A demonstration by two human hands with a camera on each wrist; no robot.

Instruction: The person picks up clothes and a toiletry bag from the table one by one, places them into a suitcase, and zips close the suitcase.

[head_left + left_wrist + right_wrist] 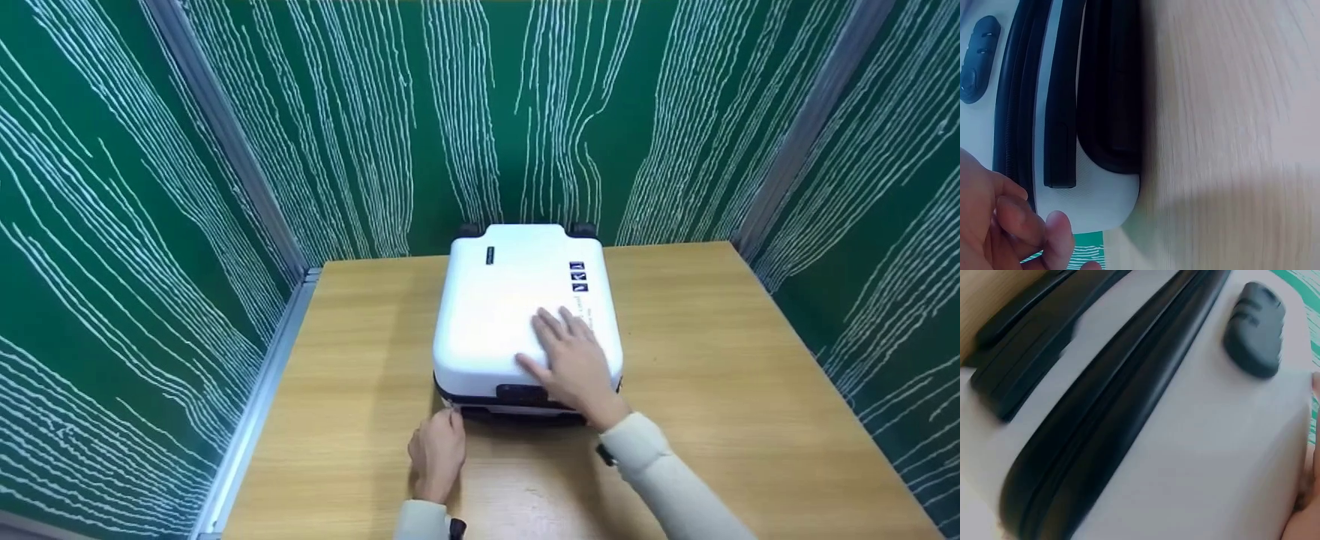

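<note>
A white hard-shell suitcase (pixel 510 315) lies flat on the table, wheels toward the back wall. My right hand (pixel 574 367) rests on its lid at the front right, fingers straight and spread. At the front left corner, my left hand (pixel 437 454) has curled fingers beside the zipper band (pixel 1016 112). It seems to pinch the zipper pull, which the fingers mostly hide. A dark combination lock (pixel 1255 329) sits on the shell's front side. Below the zipper, a black carry handle (pixel 1062 129) runs along the side.
The wooden table (pixel 360 337) extends around the suitcase. Green panels with white wavy lines (pixel 450 112) enclose the back and both sides, joined by grey metal posts (pixel 225 120). Black wheels (pixel 583 229) at the suitcase's far end are close to the back panel.
</note>
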